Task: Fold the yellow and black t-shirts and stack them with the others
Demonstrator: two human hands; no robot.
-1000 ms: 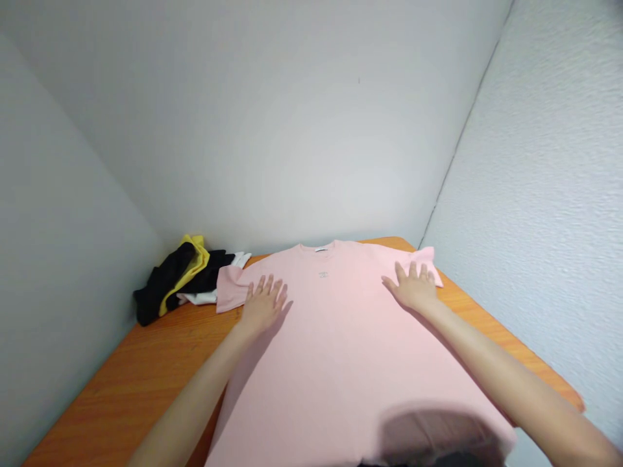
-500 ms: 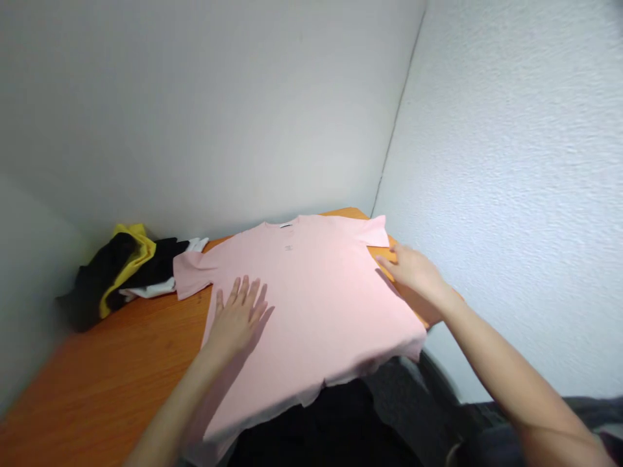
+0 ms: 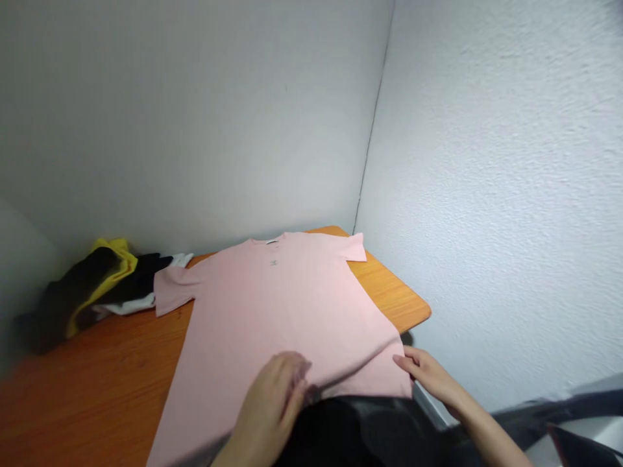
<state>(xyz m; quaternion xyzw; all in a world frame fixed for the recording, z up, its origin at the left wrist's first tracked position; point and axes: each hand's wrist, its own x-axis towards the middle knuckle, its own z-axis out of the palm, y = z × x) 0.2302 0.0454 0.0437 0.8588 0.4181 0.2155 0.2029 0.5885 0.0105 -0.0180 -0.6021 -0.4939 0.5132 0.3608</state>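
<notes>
A pink short-sleeved T-shirt [image 3: 272, 311] lies spread flat, its neckline by the wall and its hem hanging over the near table edge. A small dark mark shows on its chest. My left hand [image 3: 270, 405] is at the middle of the hem, fingers curled in around the fabric's edge and slightly blurred. With thumb and fingers, my right hand [image 3: 428, 375] pinches the shirt's right side close to the bottom corner. A diagonal crease runs across the cloth between both hands.
The wooden table [image 3: 111, 383] meets a wall at the back. Piled at the far left are black, yellow [image 3: 109, 275] and white [image 3: 134, 305] clothes. A textured white wall [image 3: 496, 194] rises on the right, beyond the table's rounded corner.
Both hands have come back toward me from the shirt's middle and right side to its hem and lower right corner. The fingers, spread before, now close on cloth. The view has shifted right.
</notes>
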